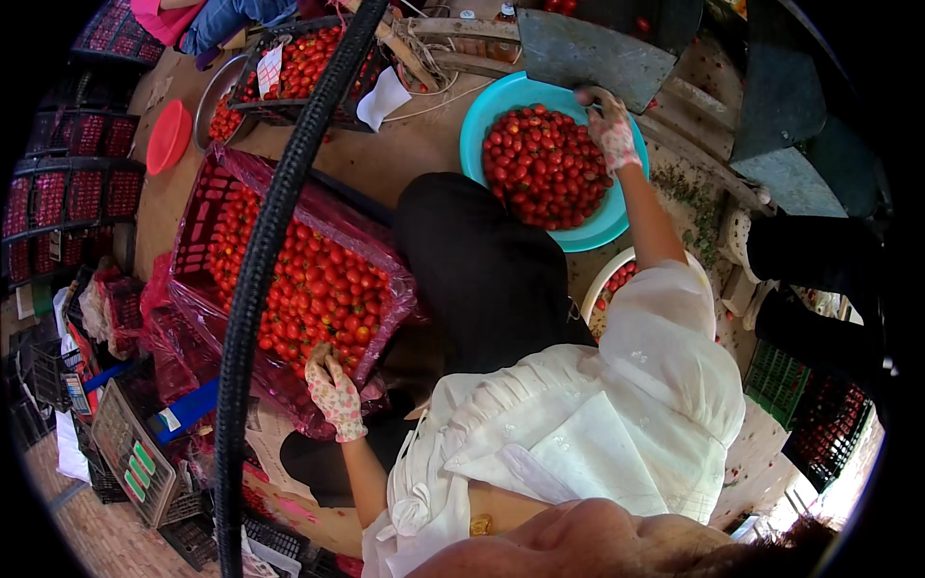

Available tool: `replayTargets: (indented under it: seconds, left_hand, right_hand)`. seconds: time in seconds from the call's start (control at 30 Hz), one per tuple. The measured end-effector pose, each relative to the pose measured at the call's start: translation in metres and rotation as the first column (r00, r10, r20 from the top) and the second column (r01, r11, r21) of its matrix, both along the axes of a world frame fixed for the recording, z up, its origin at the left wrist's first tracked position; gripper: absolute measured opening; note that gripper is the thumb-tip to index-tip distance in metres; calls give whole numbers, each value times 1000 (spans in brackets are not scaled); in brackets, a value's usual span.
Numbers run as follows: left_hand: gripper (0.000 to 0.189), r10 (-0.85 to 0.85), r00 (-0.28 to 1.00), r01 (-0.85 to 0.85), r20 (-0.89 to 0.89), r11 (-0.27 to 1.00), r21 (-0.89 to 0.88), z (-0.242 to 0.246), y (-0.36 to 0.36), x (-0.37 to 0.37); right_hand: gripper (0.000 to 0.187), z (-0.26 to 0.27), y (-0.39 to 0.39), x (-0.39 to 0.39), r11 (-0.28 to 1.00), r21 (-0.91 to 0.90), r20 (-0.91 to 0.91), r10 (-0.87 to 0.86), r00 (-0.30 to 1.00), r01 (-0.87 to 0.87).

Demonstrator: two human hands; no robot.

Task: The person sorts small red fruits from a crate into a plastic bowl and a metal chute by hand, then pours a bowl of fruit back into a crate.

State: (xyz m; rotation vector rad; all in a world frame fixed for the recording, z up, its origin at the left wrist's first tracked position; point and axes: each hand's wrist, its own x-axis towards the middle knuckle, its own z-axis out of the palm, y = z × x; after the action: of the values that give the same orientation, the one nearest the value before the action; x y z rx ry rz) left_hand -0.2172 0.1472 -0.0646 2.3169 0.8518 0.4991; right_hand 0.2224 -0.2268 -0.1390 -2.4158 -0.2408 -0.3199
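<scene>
My left hand (pixel 334 394), in a patterned glove with soiled fingertips, rests at the near edge of the cherry tomatoes (pixel 318 289) in a crate lined with pink plastic film (pixel 376 249). Whether its fingers hold a tomato cannot be told. My right hand (pixel 609 130), in a matching glove, is over the right part of the turquoise basin (pixel 473 137), beside a metal chute's edge (pixel 592 54). Its fingers are bent, and something dark and blurred shows at their tips. Many red cherry tomatoes (pixel 542 166) lie in this basin.
Beyond the lined crate stand a black crate of tomatoes (pixel 307 65), a metal bowl (pixel 209 97) and a red basin (pixel 170 137). A cream basin (pixel 589 303) is partly under my right sleeve. A weighing scale (pixel 137 455) stands at lower left. Another person's legs (pixel 809 253) are at right.
</scene>
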Motion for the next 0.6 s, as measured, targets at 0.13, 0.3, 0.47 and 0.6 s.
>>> replayTargets:
  seconds: [0.13, 0.3, 0.47, 0.6]
  left_hand:
    - [17, 9, 998, 0, 66, 992, -128, -1, -3, 8]
    - [17, 18, 1000, -17, 23, 998, -54, -3, 2, -6]
    - [18, 70, 995, -52, 76, 974, -221, 1, -6, 5]
    - [18, 32, 999, -31, 10, 994, -108, 0, -1, 1]
  right_hand:
    - [24, -144, -93, -17, 898, -344, 33, -281, 959, 274]
    - [25, -133, -55, -58, 959, -52, -641, -245, 727, 277]
    - [28, -181, -44, -53, 929, -316, -518, -340, 785, 193]
    - [28, -190, -34, -45, 845, -482, -631, -150, 761, -233]
